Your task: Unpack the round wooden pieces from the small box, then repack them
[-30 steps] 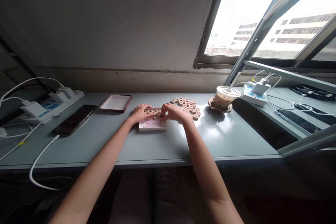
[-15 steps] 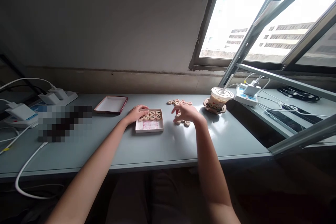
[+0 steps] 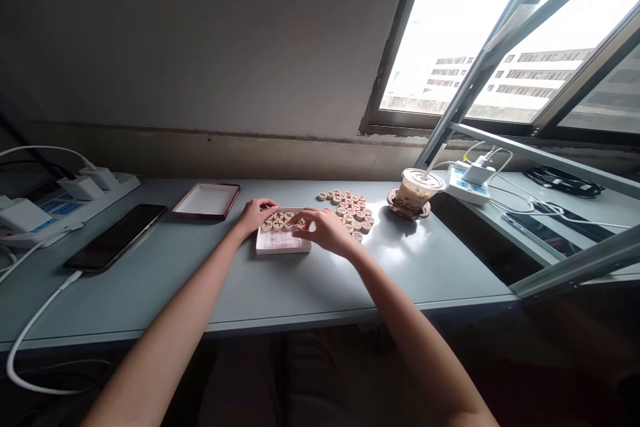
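A shallow white box [image 3: 283, 246] sits in front of me, with rows of round wooden Chinese chess pieces [image 3: 278, 225] in its far part and reddish printed paper showing in the near part. My left hand [image 3: 257, 215] grips the box's far left corner, fingers curled over the rim. Over the box's right side, my right hand [image 3: 325, 228] pinches a Chinese chess piece between thumb and fingers, mostly hidden by them. Right of the box, a cluster of loose Chinese chess pieces [image 3: 356, 215] lies on the table, partly behind my right hand.
The box lid [image 3: 227, 207] lies upturned at the left. A phone [image 3: 117, 238] on a white cable and a power strip [image 3: 117, 191] are further left. A drink cup [image 3: 417, 192] with a straw stands on a coaster at right, by a metal frame [image 3: 500, 47].
My right hand has moved left from the loose pieces to the box, uncovering the cluster. My left hand stays at the box's corner. The view has shifted slightly.
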A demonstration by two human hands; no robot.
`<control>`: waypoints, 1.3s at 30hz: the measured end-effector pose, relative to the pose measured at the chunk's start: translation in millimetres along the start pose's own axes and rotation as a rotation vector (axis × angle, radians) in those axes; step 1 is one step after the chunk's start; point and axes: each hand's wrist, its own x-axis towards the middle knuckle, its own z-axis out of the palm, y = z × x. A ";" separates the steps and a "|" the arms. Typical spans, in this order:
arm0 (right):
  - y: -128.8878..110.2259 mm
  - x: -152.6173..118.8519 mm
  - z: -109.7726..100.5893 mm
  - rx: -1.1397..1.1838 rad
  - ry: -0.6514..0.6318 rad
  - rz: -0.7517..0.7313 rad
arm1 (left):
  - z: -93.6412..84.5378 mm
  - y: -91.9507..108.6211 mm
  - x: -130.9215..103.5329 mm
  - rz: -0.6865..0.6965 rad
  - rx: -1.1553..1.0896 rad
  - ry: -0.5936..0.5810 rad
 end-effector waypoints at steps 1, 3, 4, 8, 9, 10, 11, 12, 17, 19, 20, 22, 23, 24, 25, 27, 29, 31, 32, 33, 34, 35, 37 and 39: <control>-7.2 9.3 6.4 0.006 -0.008 -0.026 | -0.3 -0.8 0.7 0.007 -0.003 0.020; -17.5 25.8 19.2 -0.036 -0.025 -0.059 | -1.3 -3.2 2.3 0.023 0.008 0.042; -20.2 32.1 25.2 -0.065 -0.033 -0.066 | -1.9 -4.6 3.2 0.027 0.020 0.046; -16.9 39.4 42.7 -0.077 -0.051 -0.115 | -2.7 -8.0 4.7 0.025 0.045 0.067; -14.6 37.4 44.6 -0.063 -0.044 -0.131 | -2.5 -7.9 4.5 0.027 0.045 0.066; -12.5 34.8 45.4 -0.058 -0.030 -0.138 | -2.3 -7.4 4.1 0.032 0.046 0.062; -10.8 32.0 45.0 -0.066 -0.009 -0.134 | -2.1 -6.6 3.6 0.044 0.050 0.062; -9.6 29.6 43.8 -0.083 0.011 -0.123 | -2.0 -5.7 3.1 0.049 0.055 0.063; -9.3 25.7 35.8 -0.122 -0.068 -0.098 | -2.1 -2.2 0.4 0.039 0.053 0.067; -10.2 25.9 36.3 -0.116 -0.105 -0.109 | -2.0 -1.6 -0.7 0.039 0.058 0.066; -10.5 25.9 37.3 -0.113 -0.107 -0.119 | -1.9 -1.4 -1.2 0.041 0.063 0.064; -10.7 25.5 39.9 -0.101 -0.098 -0.147 | -1.8 -1.1 -2.0 0.043 0.072 0.062; -10.6 25.1 41.2 -0.093 -0.092 -0.161 | -1.8 -0.9 -2.3 0.043 0.075 0.061; -10.5 24.7 42.3 -0.086 -0.085 -0.173 | -1.7 -0.6 -2.6 0.042 0.075 0.059; -10.4 24.3 43.1 -0.080 -0.079 -0.182 | -1.7 -0.4 -2.8 0.039 0.075 0.058; -10.5 23.6 44.0 -0.069 -0.076 -0.195 | -1.6 0.0 -3.1 0.028 0.071 0.056; -11.5 23.3 44.0 -0.066 -0.079 -0.195 | -1.5 -0.1 -3.4 0.019 0.062 0.056; -12.9 23.7 43.1 -0.062 -0.091 -0.179 | -1.5 -0.8 -3.7 0.024 0.060 0.058; -13.4 24.2 41.9 -0.059 -0.100 -0.169 | -1.7 -1.1 -3.8 0.032 0.061 0.059; -13.5 24.6 40.1 -0.057 -0.107 -0.160 | -1.9 -1.4 -4.0 0.039 0.058 0.058; -13.0 25.0 37.4 -0.059 -0.107 -0.147 | -2.3 -1.4 -4.3 0.043 0.055 0.055; -11.4 25.2 33.7 -0.072 -0.098 -0.128 | -2.7 -1.1 -4.6 0.046 0.054 0.053; -4.3 23.6 23.1 -0.139 -0.032 -0.051 | -3.5 0.4 -5.4 0.041 0.062 0.046; 8.4 18.3 9.4 -0.241 0.064 0.082 | -4.3 2.5 -6.2 0.027 0.070 0.039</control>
